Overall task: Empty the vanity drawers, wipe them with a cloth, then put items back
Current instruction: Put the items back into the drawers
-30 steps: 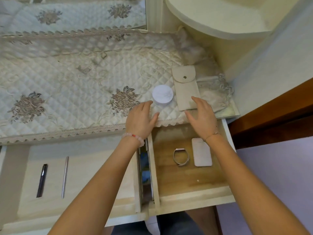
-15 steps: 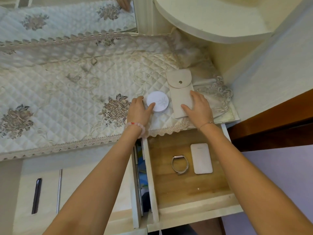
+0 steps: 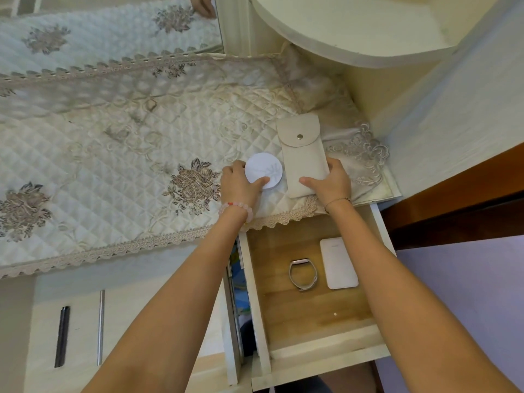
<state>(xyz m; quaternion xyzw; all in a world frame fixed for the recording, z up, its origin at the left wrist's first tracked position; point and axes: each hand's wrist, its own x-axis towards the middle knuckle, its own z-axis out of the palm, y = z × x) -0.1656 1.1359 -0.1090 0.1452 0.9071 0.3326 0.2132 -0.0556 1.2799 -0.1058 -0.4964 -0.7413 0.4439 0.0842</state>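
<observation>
On the quilted vanity cover [image 3: 119,165] lie a round white compact [image 3: 265,168] and a beige snap pouch [image 3: 303,157]. My left hand [image 3: 238,184] grips the compact, thumb on its lid and fingers round its left edge. My right hand [image 3: 330,181] grips the lower end of the pouch, thumb at its left side and fingers at its right. Below them the right drawer [image 3: 317,313] stands pulled out, with a silver wristband [image 3: 302,273] and a white flat power bank [image 3: 338,262] on its wooden floor.
The wide left drawer [image 3: 136,321] is pulled out too, holding a dark pen [image 3: 61,336] and a thin metal rod [image 3: 99,327]. A mirror [image 3: 107,29] stands behind the cover. A curved shelf [image 3: 354,32] overhangs at top right; a wall panel [image 3: 459,109] closes the right side.
Both hands moved forward from the cover's front edge. The left one has taken hold of the compact and the right one of the pouch's lower end.
</observation>
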